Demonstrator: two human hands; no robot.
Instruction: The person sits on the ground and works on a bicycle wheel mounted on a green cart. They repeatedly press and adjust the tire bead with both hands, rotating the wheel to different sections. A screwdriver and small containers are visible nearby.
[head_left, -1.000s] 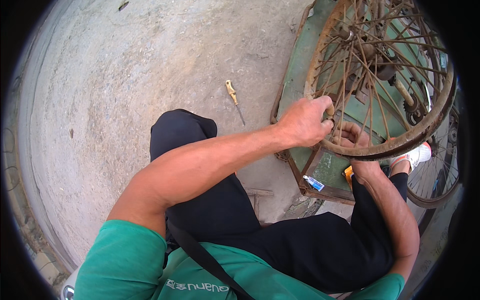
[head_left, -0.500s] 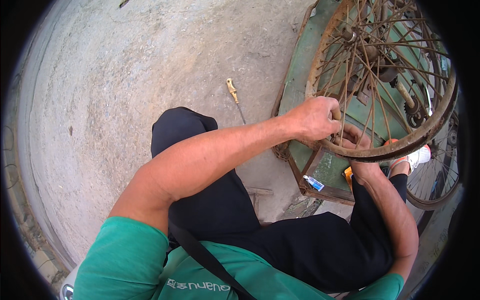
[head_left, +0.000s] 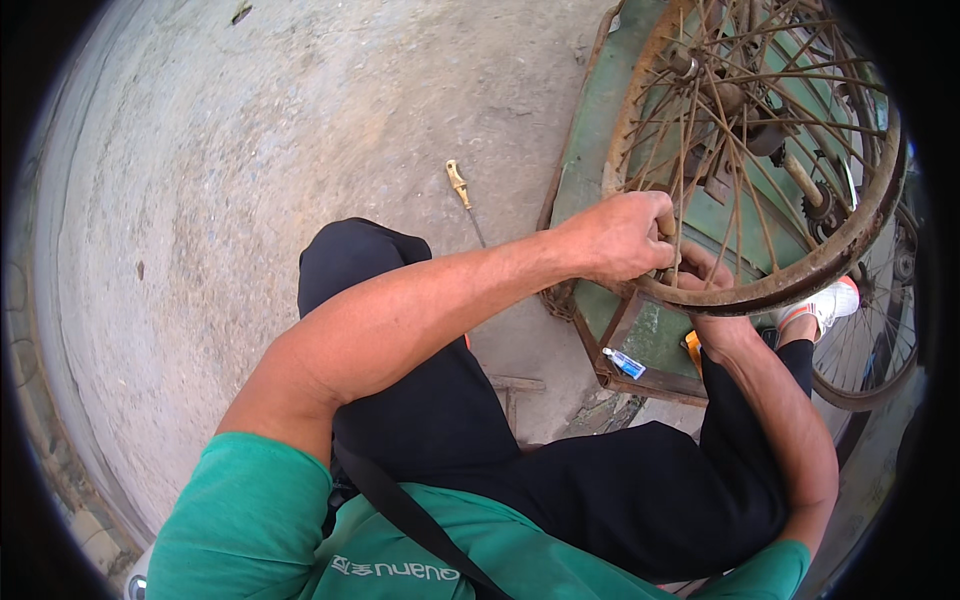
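A rusty spoked wheel (head_left: 806, 282) stands tilted at the upper right, with its near rim facing me. My left hand (head_left: 626, 236) is closed at the inner side of the rim, its thumb and curled fingers pinching at a spot beside the spokes. From below and behind the rim comes my right hand (head_left: 706, 266), its bent fingers meeting the left fingertips at the same spot. Whatever sits between the fingers is too small and covered to name. The rim hides part of the right hand.
Under the wheel lies a green metal panel (head_left: 585, 175) with a rusty frame. A small blue-and-white tube (head_left: 625, 363) rests on its near corner, with a yellow object (head_left: 692, 345) beside it. A screwdriver (head_left: 457, 184) lies on the concrete. Another wheel (head_left: 868, 385) stands at the right.
Both hands stay at the same spot on the rim, with a small shift of the fingers. The wheel appears slightly further left as the view moves a little.
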